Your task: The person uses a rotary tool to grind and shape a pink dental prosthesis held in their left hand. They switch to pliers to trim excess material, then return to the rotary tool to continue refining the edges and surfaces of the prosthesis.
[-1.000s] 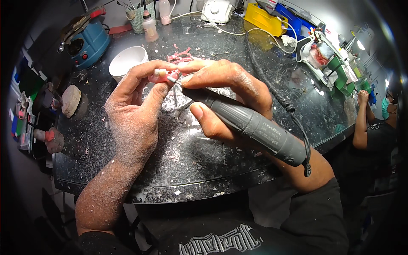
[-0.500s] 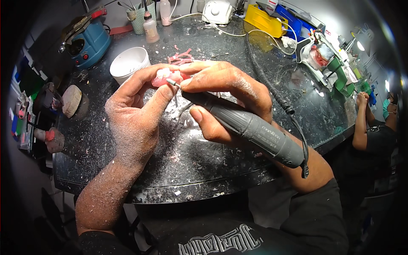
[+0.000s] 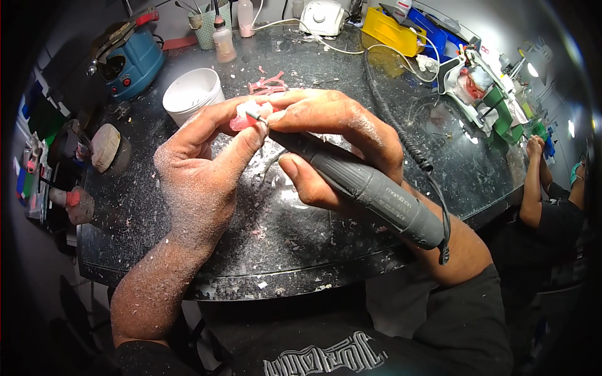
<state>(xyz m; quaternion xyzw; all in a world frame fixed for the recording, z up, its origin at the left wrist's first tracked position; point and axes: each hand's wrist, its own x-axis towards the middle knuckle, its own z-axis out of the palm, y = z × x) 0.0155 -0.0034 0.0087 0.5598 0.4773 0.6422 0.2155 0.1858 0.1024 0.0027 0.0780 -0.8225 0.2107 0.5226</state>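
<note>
My left hand [image 3: 204, 156], dusted with pale powder, pinches a small pink denture [image 3: 239, 120] with whitish parts on top. Fingers cover much of its outline. My right hand [image 3: 342, 125] is wrapped round a dark grey rotary handpiece [image 3: 370, 188], held slantwise with its coiled cable at the rear end. The handpiece's thin metal bur [image 3: 256, 117] lies against or just over the denture; actual contact I cannot make out. The fingertips of both hands meet around the piece.
Dust and chips cover the black table [image 3: 301, 244]. Behind my hands are a white tub [image 3: 193, 91], branched pink pieces [image 3: 268, 83] and a dropper bottle [image 3: 223, 41]. A blue machine [image 3: 130, 66] stands far left, a yellow bin [image 3: 390, 31] far right. Another person's hands [image 3: 536, 147] show at right.
The denture has turned slightly in my left fingers, and the bur tip has shifted a little up along it. Both hands keep their grip. The other person at right has moved slightly.
</note>
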